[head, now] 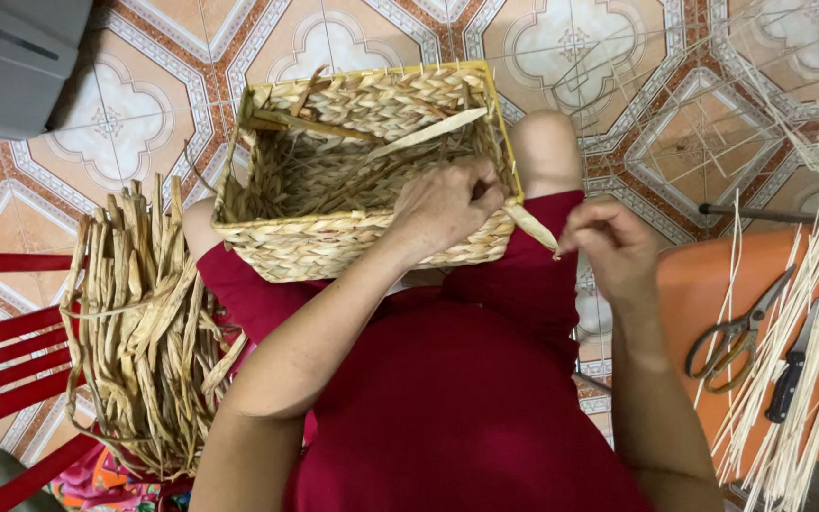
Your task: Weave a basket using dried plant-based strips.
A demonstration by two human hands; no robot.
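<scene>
Head view: left hand [447, 204] grips the basket [334, 242] rim — right hand [613, 242] pinches the strand [533, 226], stretched rightward between them.

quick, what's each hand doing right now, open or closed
Left hand: closed over the basket rim, gripping it.
Right hand: closed, pinching the strand that comes off the basket corner.

Left hand [447, 204] gripping woven basket [334, 242], right hand [613, 248] – strand [533, 228]

left hand [447, 204] at frame centre, fingers curled, forearm angled from lower left; right hand [613, 248] centre-right, fingertips pinched.
</scene>
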